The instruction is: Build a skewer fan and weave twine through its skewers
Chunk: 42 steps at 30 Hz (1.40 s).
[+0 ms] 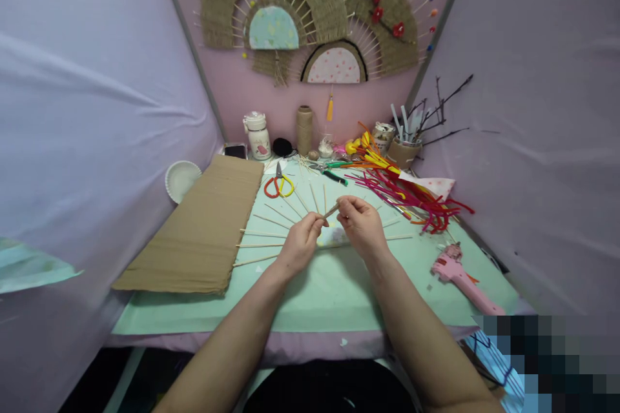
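Over the middle of the table, my left hand (301, 242) and my right hand (362, 226) are close together. A short thin brown strip (332, 211) runs between their fingertips, pinched at both ends; its material is too small to make out. Beneath my hands lies a half-round piece with pale patterned fabric (334, 235), partly hidden by them. Thin wooden sticks (274, 211) spread out from it like fan ribs, to the left, to the back and to the right.
Left lies a cardboard sheet (203, 232) beside a white bowl (182, 182). Scissors (279, 182) sit behind my left hand. Pipe cleaners (416, 203) and a pink glue gun (462, 281) are on the right. At the back stand a white bottle (258, 137) and a twine spool (304, 131).
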Available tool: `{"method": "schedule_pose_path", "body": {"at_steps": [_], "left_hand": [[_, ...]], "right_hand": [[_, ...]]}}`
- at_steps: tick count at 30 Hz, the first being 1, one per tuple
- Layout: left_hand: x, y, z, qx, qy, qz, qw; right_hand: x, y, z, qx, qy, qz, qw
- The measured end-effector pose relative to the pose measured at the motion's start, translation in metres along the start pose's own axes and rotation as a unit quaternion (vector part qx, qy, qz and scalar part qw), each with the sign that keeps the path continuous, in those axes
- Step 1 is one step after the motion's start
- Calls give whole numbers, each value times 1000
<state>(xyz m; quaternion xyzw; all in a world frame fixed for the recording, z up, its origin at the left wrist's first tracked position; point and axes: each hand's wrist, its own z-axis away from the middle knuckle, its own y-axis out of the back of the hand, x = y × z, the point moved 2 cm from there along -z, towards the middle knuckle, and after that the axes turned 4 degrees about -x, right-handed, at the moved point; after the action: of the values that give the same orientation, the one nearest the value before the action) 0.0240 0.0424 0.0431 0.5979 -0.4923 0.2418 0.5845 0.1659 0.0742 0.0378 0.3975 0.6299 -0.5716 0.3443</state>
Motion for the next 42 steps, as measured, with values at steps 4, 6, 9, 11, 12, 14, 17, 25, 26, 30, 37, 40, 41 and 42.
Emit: {"method": "schedule_pose_path", "body": {"at_steps": [4,6,9,11,12,14,17,25,26,30,37,40,41,42], "left_hand": [[-3,1,-2,18,22,-3,1000],[-7,1,-3,30,33,26,999],[-14,1,-6,45,50,100,993],[-17,2,-7,54,59,141,987],[-17,2,-7,60,61,149,985],[-16,3,-6,71,55,134,987],[-13,6,-5,86,43,65,993],[-15,9,-7,100,28,-33,994],[-16,8,-7,96,26,-34,994],[-19,9,-10,64,32,-23,997],[-28,14,-15,23,64,36,997],[-26,14,-14,27,67,89,993],[-24,14,-14,37,64,108,991],[-23,14,-13,53,59,121,989]], "right_hand": [[-7,2,-2,40,16,-47,998],[-8,2,-1,49,22,-51,997],[-7,2,-1,59,28,-49,997],[-5,3,-2,59,30,-39,997],[-4,4,-3,56,31,-27,998],[-2,5,-3,56,34,25,998],[-7,6,2,88,118,198,969],[-5,-15,16,-102,313,604,726],[-2,-15,16,-117,307,618,714],[3,-14,14,-141,272,640,705],[-1,-8,11,-83,199,601,770],[-2,-8,9,-81,164,544,819],[-3,-8,9,-84,154,523,834],[-3,-8,9,-88,145,500,849]]}}
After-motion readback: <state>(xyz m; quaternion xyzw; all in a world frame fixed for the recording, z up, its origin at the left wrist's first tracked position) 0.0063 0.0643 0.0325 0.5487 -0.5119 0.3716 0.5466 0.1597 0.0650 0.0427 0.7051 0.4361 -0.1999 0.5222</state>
